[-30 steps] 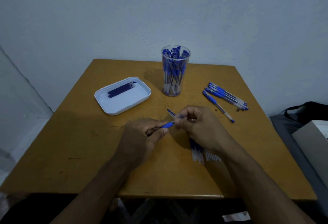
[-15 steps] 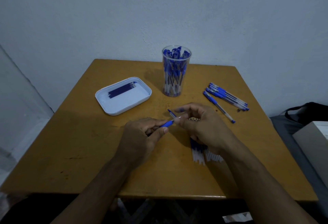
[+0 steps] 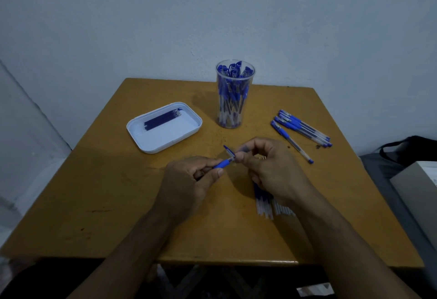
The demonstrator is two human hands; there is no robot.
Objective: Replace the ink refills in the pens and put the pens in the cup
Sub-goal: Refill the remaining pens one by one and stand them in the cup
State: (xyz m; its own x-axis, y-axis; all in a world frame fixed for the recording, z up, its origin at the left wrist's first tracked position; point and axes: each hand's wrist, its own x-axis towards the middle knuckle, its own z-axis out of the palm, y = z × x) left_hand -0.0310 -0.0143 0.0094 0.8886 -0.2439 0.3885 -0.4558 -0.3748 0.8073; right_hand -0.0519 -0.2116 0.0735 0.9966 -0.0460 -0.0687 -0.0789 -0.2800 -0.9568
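Note:
My left hand (image 3: 189,180) grips a pen barrel with a blue rubber grip (image 3: 222,163) above the table's middle. My right hand (image 3: 269,168) pinches the pen's front tip end right at the grip; what lies between its fingers is hidden. A small blue cap (image 3: 229,151) lies on the table just behind the hands. A clear cup (image 3: 234,95) packed with blue pens stands at the back centre. A white tray (image 3: 142,135) to its left holds several dark refills (image 3: 163,120). Several capped pens (image 3: 300,130) lie at the right.
A bundle of clear tubes with blue ends (image 3: 267,206) lies under my right wrist. The wooden table (image 3: 94,199) stands against a pale wall. A grey box (image 3: 418,187) and a black bag (image 3: 411,147) sit off the right edge.
My right hand's fingers uncurled slightly and shifted at the pen's tip. The left hand has held the barrel in place throughout.

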